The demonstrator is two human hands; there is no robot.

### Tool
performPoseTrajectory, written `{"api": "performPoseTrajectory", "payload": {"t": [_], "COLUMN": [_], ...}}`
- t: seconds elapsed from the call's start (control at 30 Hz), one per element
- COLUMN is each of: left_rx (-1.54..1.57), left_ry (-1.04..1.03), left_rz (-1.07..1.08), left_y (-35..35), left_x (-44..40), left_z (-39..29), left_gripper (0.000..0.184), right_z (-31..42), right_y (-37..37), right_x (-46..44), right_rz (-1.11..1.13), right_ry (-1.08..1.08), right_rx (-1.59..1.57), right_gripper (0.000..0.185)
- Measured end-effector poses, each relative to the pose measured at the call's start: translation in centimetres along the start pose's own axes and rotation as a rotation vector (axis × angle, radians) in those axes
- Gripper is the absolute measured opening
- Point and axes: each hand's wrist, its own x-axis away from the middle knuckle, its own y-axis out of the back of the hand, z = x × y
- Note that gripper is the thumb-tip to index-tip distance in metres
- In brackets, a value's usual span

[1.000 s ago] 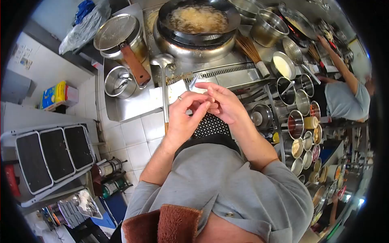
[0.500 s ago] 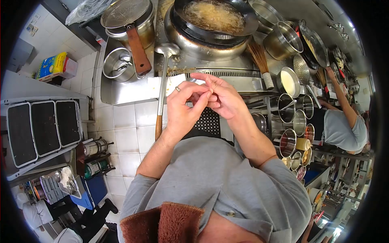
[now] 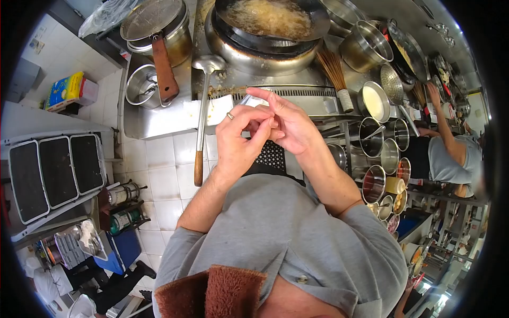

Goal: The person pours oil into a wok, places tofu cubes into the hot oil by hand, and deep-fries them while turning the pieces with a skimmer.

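Note:
My left hand, with a ring on one finger, meets my right hand in front of the stove's front edge. The thumb and fingertips of the left are pinched together against the fingers of the right. One right finger points out to the left while the others curl inward. Whatever lies between the fingertips is too small or hidden to make out. Left of the hands, a long-handled ladle rests with its bowl on the steel counter. Beyond them, a wok of bubbling oil sits on the burner ring.
A strainer with a wooden handle lies over a pot, near a small steel pot. To the right are a bamboo brush, a perforated skimmer and several steel containers. A co-worker stands at far right.
The view has shifted a little, so the stove and ladle sit slightly further left. My hands stay pressed together with small finger movements. The co-worker's arm has moved slightly.

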Motion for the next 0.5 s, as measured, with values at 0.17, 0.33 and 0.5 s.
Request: {"api": "performPoseTrajectory", "payload": {"t": [0.17,0.33,0.5], "left_rx": [-0.057,-0.074,-0.057], "left_ry": [-0.034,-0.045,-0.035], "left_rz": [-0.02,-0.003,-0.029], "left_y": [-0.2,-0.3,-0.6], "left_x": [0.1,0.2,0.2], "left_z": [0.1,0.1,0.0], "left_gripper": [0.013,0.012,0.013], "right_z": [0.2,0.2,-0.2], "right_y": [-0.3,-0.5,-1.0], "right_x": [0.5,0.8,0.6], "right_rz": [0.048,0.061,-0.043], "right_ry": [0.003,0.01,0.061], "right_rx": [0.015,0.011,0.116], "right_gripper": [0.049,0.049,0.044]}}
